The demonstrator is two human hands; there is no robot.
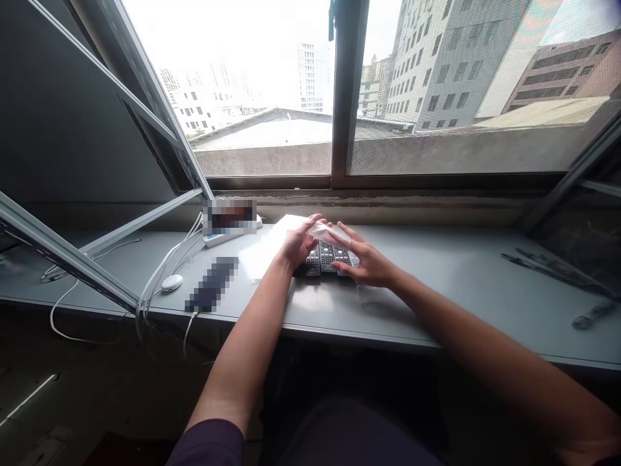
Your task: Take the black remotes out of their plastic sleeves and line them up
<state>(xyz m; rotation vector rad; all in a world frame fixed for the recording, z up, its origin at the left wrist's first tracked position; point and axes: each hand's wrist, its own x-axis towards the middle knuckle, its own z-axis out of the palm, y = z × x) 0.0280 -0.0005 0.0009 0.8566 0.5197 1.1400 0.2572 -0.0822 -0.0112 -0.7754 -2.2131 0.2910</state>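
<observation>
Several black remote controls (pixel 320 257) lie side by side on the grey tabletop, partly covered by my hands. A thin, clear plastic bag (pixel 328 234) stretches above them between my two hands. My left hand (pixel 299 244) has its fingers closed on the bag's left side, over the left remotes. On the opposite side, my right hand (pixel 365 260) holds the film with its fingers extended and its thumb lower, near the right remotes. Part of the clear film hangs below the right hand to the table.
White sheets (pixel 264 252) lie left of my left hand. Farther left are a pixelated dark object (pixel 212 285), a round white puck (pixel 171 283), a white power strip (pixel 233 232) and loose cables. Metal frame bars (pixel 111 275) slant over the table's left; dark rods (pixel 557 272) lie right.
</observation>
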